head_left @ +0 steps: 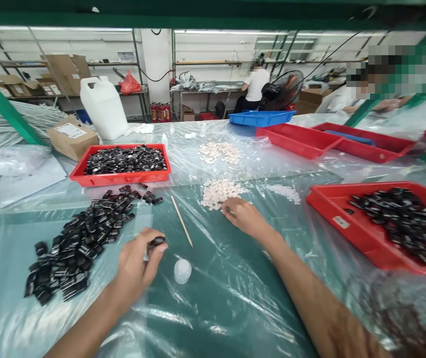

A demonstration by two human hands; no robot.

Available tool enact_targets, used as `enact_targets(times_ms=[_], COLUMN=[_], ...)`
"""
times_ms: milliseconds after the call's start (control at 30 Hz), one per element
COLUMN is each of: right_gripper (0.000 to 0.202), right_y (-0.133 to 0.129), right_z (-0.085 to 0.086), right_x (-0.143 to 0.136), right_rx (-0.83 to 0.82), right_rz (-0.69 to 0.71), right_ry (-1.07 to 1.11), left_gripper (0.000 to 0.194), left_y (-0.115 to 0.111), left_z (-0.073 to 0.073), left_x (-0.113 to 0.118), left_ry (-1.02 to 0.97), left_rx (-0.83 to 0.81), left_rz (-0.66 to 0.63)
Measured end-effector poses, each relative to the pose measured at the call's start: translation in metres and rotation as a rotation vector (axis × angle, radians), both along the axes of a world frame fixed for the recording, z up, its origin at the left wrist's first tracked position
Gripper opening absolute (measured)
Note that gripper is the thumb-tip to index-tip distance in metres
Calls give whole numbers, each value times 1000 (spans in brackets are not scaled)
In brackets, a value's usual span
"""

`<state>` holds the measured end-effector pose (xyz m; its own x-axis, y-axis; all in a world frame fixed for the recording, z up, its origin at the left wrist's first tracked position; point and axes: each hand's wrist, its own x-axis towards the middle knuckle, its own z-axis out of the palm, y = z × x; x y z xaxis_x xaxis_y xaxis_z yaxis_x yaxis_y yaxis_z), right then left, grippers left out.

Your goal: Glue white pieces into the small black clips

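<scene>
Between the thumb and fingers of my left hand (138,261) is a small black part (156,241). My right hand (240,214) reaches to the near edge of a pile of small whitish pieces (220,192), its fingertips pressed together; whatever they hold is too small to name. Left of my left hand lies a heap of black parts (82,238). A pointed wooden stick (182,221) lies between my hands, and a small translucent round container (182,271) stands just right of my left hand.
A red tray (123,177) full of black parts stands at the back left, another red tray (362,243) at the right. Further back are a white jug (103,109), a cardboard box (73,138) and a blue tray (261,118). Two people sit beyond the table.
</scene>
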<state>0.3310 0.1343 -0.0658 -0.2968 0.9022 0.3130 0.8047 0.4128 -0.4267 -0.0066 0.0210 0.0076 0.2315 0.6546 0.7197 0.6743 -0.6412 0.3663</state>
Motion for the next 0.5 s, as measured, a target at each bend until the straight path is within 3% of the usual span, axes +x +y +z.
enact_targets(times_ms=[133,267,400,500], right_gripper=[19,5,37,64], right_y=[-25,-81,-130,-145], right_z=[29,57,60,58], right_x=[-15,-62,-106,-107], right_rx=[74,129,192,196], right_rz=[125,341,444,422], right_ry=[240,460,686,644], left_gripper=[28,29,29,20], left_y=[-10,-16,-23,-30], left_z=[2,4,2,-1], left_x=[5,10,5,8], left_ry=[54,132,221,280], left_rx=[-17,-43,-84,-78], left_rz=[-22,-54,-123,-112])
